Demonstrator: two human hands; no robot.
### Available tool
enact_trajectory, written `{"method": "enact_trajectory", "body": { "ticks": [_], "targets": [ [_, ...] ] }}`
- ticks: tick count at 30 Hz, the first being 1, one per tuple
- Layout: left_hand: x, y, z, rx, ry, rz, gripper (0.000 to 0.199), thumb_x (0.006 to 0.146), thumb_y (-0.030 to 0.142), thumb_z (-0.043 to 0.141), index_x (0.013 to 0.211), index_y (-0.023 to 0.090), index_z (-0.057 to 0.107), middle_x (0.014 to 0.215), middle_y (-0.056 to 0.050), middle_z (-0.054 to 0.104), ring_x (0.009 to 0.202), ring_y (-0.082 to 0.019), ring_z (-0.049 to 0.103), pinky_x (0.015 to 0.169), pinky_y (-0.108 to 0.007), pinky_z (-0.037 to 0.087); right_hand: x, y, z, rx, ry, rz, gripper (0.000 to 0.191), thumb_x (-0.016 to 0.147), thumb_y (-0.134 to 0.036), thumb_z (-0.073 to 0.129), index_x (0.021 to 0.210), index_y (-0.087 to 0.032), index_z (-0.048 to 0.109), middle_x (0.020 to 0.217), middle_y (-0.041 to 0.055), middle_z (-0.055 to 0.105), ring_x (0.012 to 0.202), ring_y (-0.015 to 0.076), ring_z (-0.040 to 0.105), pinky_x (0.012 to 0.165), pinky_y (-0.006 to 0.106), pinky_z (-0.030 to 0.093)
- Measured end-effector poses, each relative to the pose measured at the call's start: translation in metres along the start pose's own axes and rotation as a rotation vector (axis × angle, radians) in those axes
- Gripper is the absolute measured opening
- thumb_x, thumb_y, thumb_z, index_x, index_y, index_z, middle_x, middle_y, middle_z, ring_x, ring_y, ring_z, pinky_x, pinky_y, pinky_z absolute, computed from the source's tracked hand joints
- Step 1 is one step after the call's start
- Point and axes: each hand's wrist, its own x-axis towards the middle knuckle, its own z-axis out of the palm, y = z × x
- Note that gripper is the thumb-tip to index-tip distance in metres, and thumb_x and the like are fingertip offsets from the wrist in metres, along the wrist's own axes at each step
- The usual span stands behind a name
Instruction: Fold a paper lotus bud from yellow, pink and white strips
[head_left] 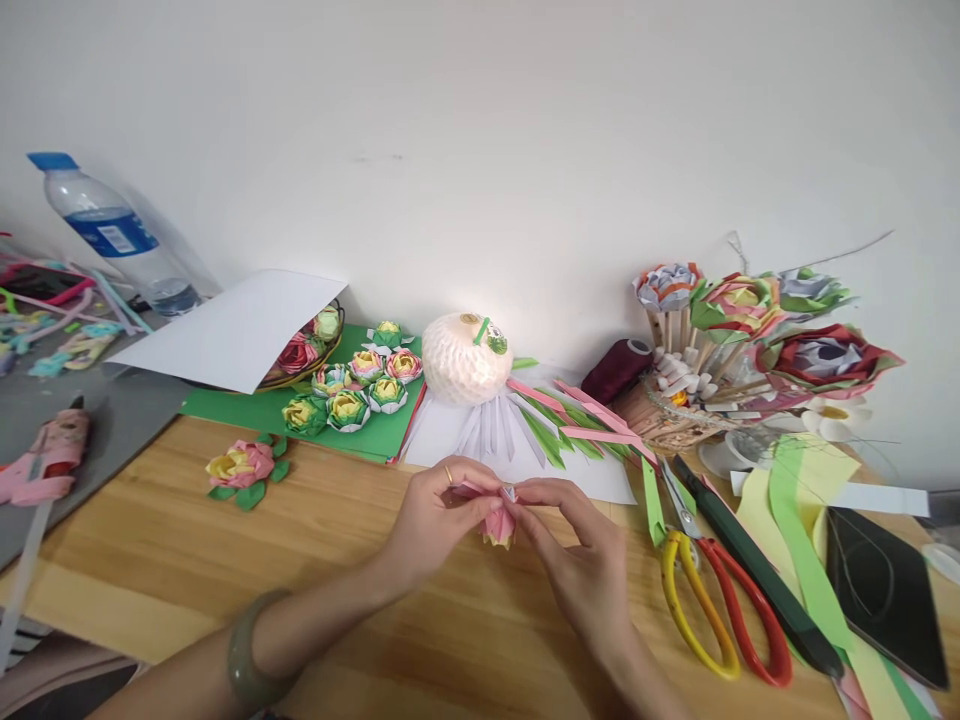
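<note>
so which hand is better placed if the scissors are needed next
Probably the right hand: the scissors lie on its side, handles at the near end, and the left hand is farther away. Both hands hold the pink paper flower, though, so the right would have to let go first.

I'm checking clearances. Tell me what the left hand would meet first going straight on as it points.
Beyond the pink paper flower at its fingertips, the left hand would probably meet the right hand first, though depth is hard to judge.
</note>
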Motion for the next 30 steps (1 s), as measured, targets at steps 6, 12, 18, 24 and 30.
{"method": "enact_trajectory", "body": {
  "ticks": [6, 12, 18, 24, 30],
  "targets": [
    [-0.003, 0.006, -0.001, 0.212, -0.008, 0.19, 0.003, 0.076, 0.018, 0.058, 0.075, 0.017, 0.061, 0.074, -0.004, 0.061, 0.066, -0.013, 0.06, 0.062, -0.027, 0.05, 0.001, 0.0, -0.003, 0.024, -0.044, -0.047, 0.005, 0.08, -0.018, 0.057, 0.079, -0.022, 0.059, 0.08, 0.0036, 0.066, 0.077, 0.018, 0.061, 0.069, 0.031, 0.048],
    [-0.001, 0.006, -0.007, 0.306, -0.071, 0.283, 0.006, 0.076, 0.015, 0.058, 0.079, 0.017, 0.063, 0.077, -0.005, 0.056, 0.074, -0.014, 0.057, 0.064, -0.025, 0.049, 0.005, 0.0, -0.007, 0.088, -0.107, -0.06, 0.005, 0.08, -0.018, 0.057, 0.077, -0.021, 0.059, 0.076, 0.0034, 0.065, 0.072, 0.0174, 0.06, 0.065, 0.03, 0.048],
    [0.002, 0.01, -0.008, 0.324, -0.109, 0.299, 0.005, 0.075, 0.014, 0.058, 0.076, 0.017, 0.062, 0.076, -0.004, 0.054, 0.071, -0.013, 0.055, 0.063, -0.024, 0.046, 0.005, 0.002, -0.009, 0.113, -0.123, -0.06, 0.006, 0.079, -0.018, 0.058, 0.075, -0.021, 0.058, 0.075, 0.0028, 0.064, 0.071, 0.0163, 0.059, 0.063, 0.028, 0.047],
    [0.006, 0.019, -0.013, 0.373, -0.257, 0.03, 0.004, 0.071, 0.015, 0.06, 0.07, 0.016, 0.056, 0.07, -0.001, 0.053, 0.065, -0.011, 0.05, 0.059, -0.021, 0.041, 0.004, 0.002, -0.008, 0.149, -0.185, 0.041, 0.009, 0.08, -0.023, 0.057, 0.072, -0.02, 0.057, 0.073, 0.002, 0.062, 0.068, 0.0153, 0.058, 0.063, 0.027, 0.046],
    [0.01, 0.02, -0.016, 0.487, -0.291, 0.103, 0.001, 0.069, 0.019, 0.063, 0.069, 0.018, 0.062, 0.072, -0.002, 0.058, 0.077, -0.016, 0.05, 0.071, -0.027, 0.04, 0.005, -0.001, -0.004, 0.241, -0.233, 0.175, 0.014, 0.082, -0.029, 0.054, 0.071, -0.019, 0.053, 0.07, 0.0009, 0.059, 0.066, 0.0138, 0.056, 0.061, 0.025, 0.046]
  ]
}}
